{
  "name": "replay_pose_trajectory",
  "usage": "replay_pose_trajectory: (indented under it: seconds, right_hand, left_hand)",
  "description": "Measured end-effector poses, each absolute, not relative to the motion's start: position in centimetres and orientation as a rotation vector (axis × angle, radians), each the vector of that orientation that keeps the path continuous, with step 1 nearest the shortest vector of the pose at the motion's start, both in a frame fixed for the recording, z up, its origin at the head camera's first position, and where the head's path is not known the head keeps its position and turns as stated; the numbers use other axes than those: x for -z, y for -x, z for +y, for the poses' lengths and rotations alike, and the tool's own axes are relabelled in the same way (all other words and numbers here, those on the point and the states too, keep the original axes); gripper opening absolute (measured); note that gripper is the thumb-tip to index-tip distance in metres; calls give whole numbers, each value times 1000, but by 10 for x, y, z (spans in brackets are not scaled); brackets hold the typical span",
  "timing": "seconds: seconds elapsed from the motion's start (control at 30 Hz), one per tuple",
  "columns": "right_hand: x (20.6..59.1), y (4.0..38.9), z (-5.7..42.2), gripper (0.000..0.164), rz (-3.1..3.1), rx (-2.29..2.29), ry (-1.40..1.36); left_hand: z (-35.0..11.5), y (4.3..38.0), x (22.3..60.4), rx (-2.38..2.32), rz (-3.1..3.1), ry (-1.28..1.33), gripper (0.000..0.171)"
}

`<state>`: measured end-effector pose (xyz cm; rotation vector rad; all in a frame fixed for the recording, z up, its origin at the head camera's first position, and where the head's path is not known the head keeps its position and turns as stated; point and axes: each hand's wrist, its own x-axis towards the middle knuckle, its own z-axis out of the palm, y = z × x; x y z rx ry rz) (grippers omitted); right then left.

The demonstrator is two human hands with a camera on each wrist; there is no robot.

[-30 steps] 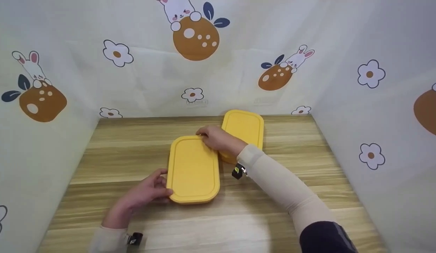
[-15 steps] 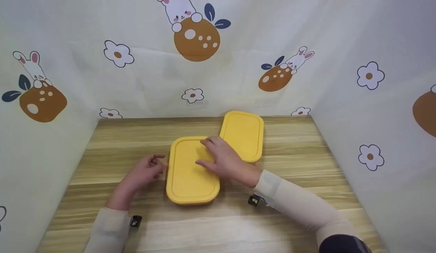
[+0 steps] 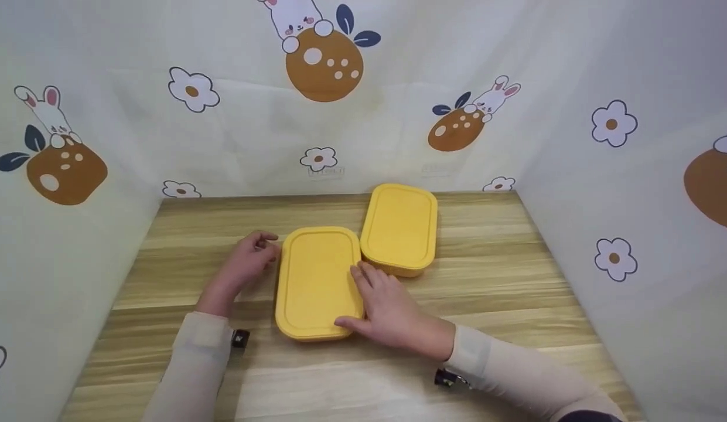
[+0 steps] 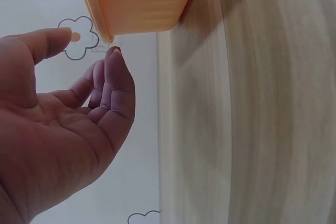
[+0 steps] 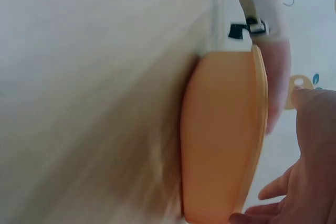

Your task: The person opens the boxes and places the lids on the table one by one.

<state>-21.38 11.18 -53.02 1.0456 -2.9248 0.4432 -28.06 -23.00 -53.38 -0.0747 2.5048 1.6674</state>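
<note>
A yellow lidded box point(image 3: 319, 281) lies on the wooden table, its lid on. My left hand point(image 3: 246, 261) is beside the box's left edge toward the far corner, fingers loosely bent. In the left wrist view that hand point(image 4: 68, 114) has a gap between thumb and fingers, with fingertips just below the box's rim point(image 4: 97, 11). My right hand point(image 3: 392, 308) is spread at the box's right edge, thumb over the lid near the front corner. The right wrist view has the box's side wall point(image 5: 223, 135), with the right hand's point(image 5: 315, 171) fingertips by the lid rim.
A second yellow lidded box point(image 3: 400, 225) stands behind and to the right, its near left corner close to the first. Printed cloth walls point(image 3: 246, 135) with rabbits and flowers enclose the wooden table point(image 3: 187, 258) at the back and both sides.
My left hand has let go of the box's near left corner and slid forward along its left side. The right hand has come from the far edge back to the right edge. Both boxes stay put.
</note>
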Motion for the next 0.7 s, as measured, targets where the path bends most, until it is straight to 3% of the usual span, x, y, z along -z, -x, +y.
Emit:
replay_pose_trajectory:
  seconds: [0.23, 0.7]
  right_hand:
    - [538, 205, 106, 129, -3036, -462, -969]
    - [545, 204, 96, 133, -3100, -443, -933]
  left_hand:
    - [-225, 294, 537, -1676, 2507, 117, 47]
    - [-220, 302, 546, -1741, 2473, 87, 41]
